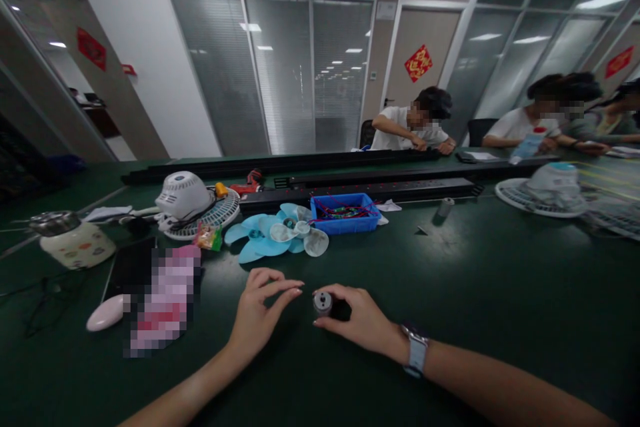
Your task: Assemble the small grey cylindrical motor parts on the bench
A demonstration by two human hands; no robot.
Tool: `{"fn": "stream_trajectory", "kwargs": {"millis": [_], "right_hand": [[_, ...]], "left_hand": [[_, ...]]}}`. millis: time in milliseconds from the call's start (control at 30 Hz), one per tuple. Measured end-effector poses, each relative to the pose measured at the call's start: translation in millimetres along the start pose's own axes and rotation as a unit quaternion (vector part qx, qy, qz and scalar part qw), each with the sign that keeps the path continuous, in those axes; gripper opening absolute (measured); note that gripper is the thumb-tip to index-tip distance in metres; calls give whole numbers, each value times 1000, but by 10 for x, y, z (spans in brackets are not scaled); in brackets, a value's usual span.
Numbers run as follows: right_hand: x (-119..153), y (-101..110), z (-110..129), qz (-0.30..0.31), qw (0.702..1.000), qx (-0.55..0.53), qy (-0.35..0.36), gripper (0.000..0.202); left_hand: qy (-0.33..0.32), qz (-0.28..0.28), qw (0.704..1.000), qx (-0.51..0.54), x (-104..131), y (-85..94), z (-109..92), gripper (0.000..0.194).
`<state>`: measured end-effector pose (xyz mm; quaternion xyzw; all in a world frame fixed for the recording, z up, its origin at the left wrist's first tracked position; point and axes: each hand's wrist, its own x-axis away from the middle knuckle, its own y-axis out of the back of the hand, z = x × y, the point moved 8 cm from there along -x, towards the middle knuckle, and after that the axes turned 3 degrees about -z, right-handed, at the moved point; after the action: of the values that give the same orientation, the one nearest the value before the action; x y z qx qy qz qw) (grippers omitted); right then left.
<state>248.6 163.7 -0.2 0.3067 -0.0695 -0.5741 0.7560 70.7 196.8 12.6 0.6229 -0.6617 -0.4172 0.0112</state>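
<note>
1. Held in the closed grip of the right hand: small metal cylinder, holed top face toward the camera. Lower body mostly hidden; cannot confirm contact with the desk.
2. Narrow, near the cylinder but apart from it: grip of the left hand. Cannot tell of any tiny part pinched there.
3. Cut off by the picture's edge: left forearm, right forearm.
4. Beyond the hands: overlapping blue fan blades; blue bin, with red wires inside too tangled to separate.
5. Obscured by pixelation: pink item, partly covering a black slab.
6. Farther right: second metal cylinder, detail indistinct.
</note>
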Motion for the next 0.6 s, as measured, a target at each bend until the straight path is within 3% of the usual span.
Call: {"fn": "stream_trajectory", "kwargs": {"millis": [133,300,467,600], "right_hand": [[8,5,14,-6,1000,-5,5,41],[19,-7,-1,-19,1000,14,1,42],[37,8,2,-29,998,57,-8,42],[147,301,-135,-89,990,99,-48,42]], "left_hand": [[45,86,995,-34,67,-128,269,20],[44,177,980,-78,67,-323,220,18],[53,185,980,-56,87,-304,190,24],[59,165,984,-2,100,-251,204,29]]}}
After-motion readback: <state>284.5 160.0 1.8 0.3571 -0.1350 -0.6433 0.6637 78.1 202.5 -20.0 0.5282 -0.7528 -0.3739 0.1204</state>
